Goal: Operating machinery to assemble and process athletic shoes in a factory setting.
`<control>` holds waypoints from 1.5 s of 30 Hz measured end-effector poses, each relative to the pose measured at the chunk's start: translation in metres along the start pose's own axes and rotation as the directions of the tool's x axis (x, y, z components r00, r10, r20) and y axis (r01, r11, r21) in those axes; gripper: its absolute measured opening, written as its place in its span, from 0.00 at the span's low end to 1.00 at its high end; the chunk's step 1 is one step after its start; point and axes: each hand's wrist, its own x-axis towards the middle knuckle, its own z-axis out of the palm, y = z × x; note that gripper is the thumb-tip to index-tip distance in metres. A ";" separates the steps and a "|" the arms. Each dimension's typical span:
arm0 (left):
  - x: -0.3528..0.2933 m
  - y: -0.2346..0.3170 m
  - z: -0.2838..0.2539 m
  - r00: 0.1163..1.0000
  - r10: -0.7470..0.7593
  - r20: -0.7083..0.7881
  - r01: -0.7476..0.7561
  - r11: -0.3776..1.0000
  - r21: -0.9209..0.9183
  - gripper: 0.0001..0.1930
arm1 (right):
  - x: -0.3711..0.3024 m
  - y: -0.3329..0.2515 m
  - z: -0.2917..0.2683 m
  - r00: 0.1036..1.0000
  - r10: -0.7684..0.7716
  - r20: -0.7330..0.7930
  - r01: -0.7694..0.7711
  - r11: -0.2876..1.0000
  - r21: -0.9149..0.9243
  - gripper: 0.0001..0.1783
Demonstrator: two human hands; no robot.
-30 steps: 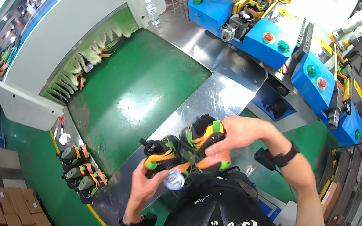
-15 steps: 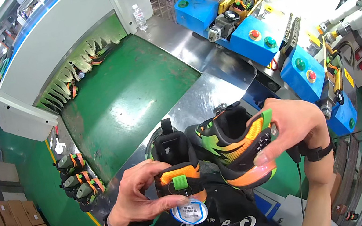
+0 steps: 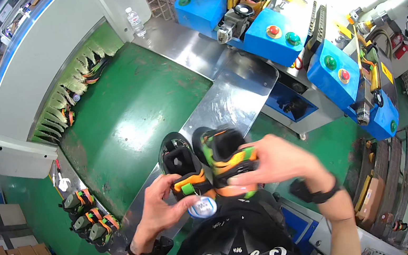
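Observation:
Two black, orange and green sports shoes stand side by side in front of me, toes pointing away, at the near edge of the metal ledge. My left hand (image 3: 165, 204) pinches the heel of the left shoe (image 3: 177, 159), fingers at the collar and thumb below. A round white-and-blue tag (image 3: 203, 208) hangs from that heel by its green tab. Around the heel of the right shoe (image 3: 216, 149) my right hand (image 3: 280, 161) is closed, blurred by motion. The hand hides part of that heel.
A green conveyor belt (image 3: 130, 101) runs under a bristle curtain (image 3: 69, 85) into a white machine. Several dark green and orange shoe pieces (image 3: 87, 215) lie at the left. Blue control boxes with buttons (image 3: 275, 36) stand right; a plastic bottle (image 3: 135, 22) stands behind.
The right shoe has moved left, close against the left shoe, and its tilt has lessened. My right hand has moved with it. My left hand keeps its grip; the whole view has shifted.

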 end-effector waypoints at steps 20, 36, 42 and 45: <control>0.074 -0.119 -0.015 0.893 -0.005 0.449 -0.043 0.995 0.095 0.14 | -0.013 0.030 0.157 0.502 0.399 -0.768 -0.085 0.906 0.415 0.27; -0.062 0.194 0.238 -0.607 0.678 0.415 -0.042 0.494 -0.868 0.13 | -0.295 -0.211 0.438 -0.890 0.452 -0.062 0.148 0.415 0.898 0.21; -0.151 0.226 0.322 -0.715 0.566 0.410 -0.274 0.313 -0.909 0.13 | -0.319 -0.122 0.492 -0.984 0.178 0.006 0.028 0.126 0.992 0.22; -0.179 0.234 0.364 -0.789 0.458 0.409 -0.383 0.152 -0.911 0.13 | -0.341 -0.096 0.498 -0.981 0.188 0.043 0.054 0.054 0.997 0.22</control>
